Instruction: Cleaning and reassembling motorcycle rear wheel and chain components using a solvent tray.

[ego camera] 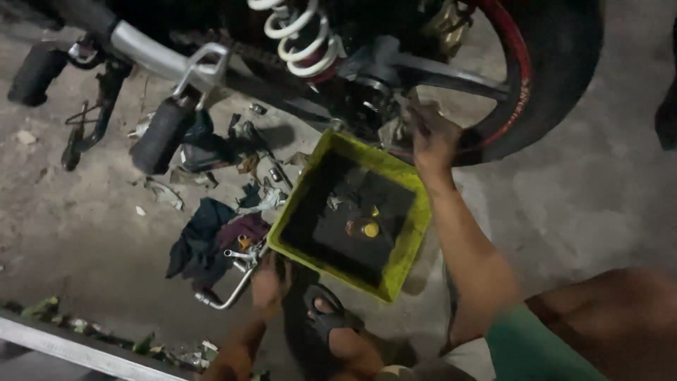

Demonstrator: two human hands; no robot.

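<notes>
The yellow tray sits close under the rear wheel, leaving a narrow gap there. Rags and tools crowd the floor left; the right lies open.

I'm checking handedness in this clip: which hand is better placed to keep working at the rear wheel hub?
Right. The right hand is already up at the rear wheel hub, while the left hand is low by the yellow tray.

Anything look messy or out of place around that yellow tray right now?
Yes. Dark rags, small parts and a bent chrome tool lie scattered on the floor beside the yellow tray. The left hand rests by them; the right hand is at the rear wheel.
</notes>
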